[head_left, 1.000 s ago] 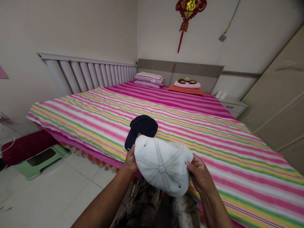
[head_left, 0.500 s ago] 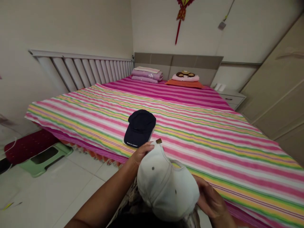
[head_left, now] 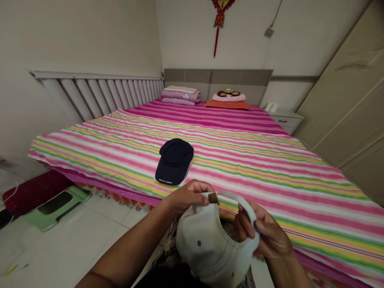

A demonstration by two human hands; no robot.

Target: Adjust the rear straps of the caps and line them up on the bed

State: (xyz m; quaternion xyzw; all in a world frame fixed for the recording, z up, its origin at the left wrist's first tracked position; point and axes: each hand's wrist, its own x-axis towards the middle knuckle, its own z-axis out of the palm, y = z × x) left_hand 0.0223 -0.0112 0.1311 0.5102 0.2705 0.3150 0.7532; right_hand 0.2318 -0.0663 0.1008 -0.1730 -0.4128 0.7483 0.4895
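Note:
My left hand (head_left: 189, 196) and my right hand (head_left: 261, 232) both hold a white baseball cap (head_left: 204, 244) low over the bed's near edge. The cap's back faces up, showing its adjustable strap (head_left: 240, 204) and opening. My left fingers pinch the strap end by a small brass buckle (head_left: 213, 198), while my right fingers curl around the strap's other side. A navy baseball cap (head_left: 174, 160) lies on the striped bedspread (head_left: 255, 168), a short way beyond my left hand, with its brim toward me and small lettering on it.
Folded lilac bedding (head_left: 181, 96) and an orange-and-pink pillow (head_left: 227, 100) lie by the headboard (head_left: 217, 82). A slatted radiator (head_left: 99, 96) runs along the left wall. A green stool (head_left: 57, 210) and red mat (head_left: 33, 192) sit on the tile floor; a nightstand and wardrobe stand right.
The white cap has turned from crown-up to back-up, exposing the strap and buckle. Both hands have moved onto the strap. The navy cap has not moved.

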